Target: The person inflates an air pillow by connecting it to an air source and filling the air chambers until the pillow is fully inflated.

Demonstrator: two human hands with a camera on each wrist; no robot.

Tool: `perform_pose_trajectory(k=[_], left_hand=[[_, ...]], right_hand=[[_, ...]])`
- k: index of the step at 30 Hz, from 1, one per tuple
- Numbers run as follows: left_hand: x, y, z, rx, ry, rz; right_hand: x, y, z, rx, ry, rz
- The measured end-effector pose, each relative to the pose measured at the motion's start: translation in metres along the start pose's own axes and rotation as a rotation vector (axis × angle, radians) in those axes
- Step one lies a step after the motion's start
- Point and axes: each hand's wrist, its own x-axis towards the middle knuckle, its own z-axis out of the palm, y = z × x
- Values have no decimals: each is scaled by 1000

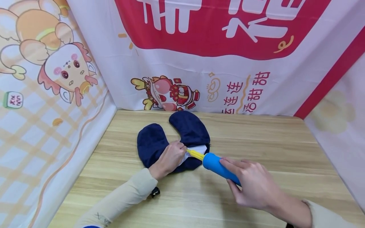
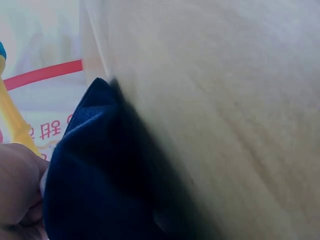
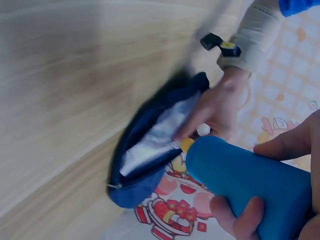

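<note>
A dark navy U-shaped neck pillow (image 1: 190,129) lies on the table, its curved side towards me. Through its unzipped cover shows a white inner bladder (image 1: 200,148); a zipper pull (image 3: 116,186) hangs at one end of the slit. My left hand (image 1: 170,157) pinches the white bladder where the yellow nozzle (image 1: 195,154) of a blue hand pump (image 1: 216,165) meets it; the fingers hide the exact join. My right hand (image 1: 255,183) grips the pump's blue barrel. In the left wrist view the navy cover (image 2: 95,175) stands beside my left hand.
The wood-grain table (image 1: 265,142) is bounded by a printed cloth (image 1: 171,63) at the back and further cloths at both sides. A black device (image 3: 220,45) sits on my left wrist. Bare tabletop shows right of the pillow.
</note>
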Motion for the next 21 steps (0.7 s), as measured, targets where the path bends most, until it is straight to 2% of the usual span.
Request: perform_pose_trajectory(k=[10, 15, 21], left_hand=[[2, 0, 0, -36, -25, -13], [1, -2, -1, 3, -14, -7], [3, -4, -3, 57, -10, 10]], right_hand=[[4, -3, -9, 0, -37, 13], [5, -4, -7, 23, -67, 47], [3, -2, 0, 48, -38, 74]])
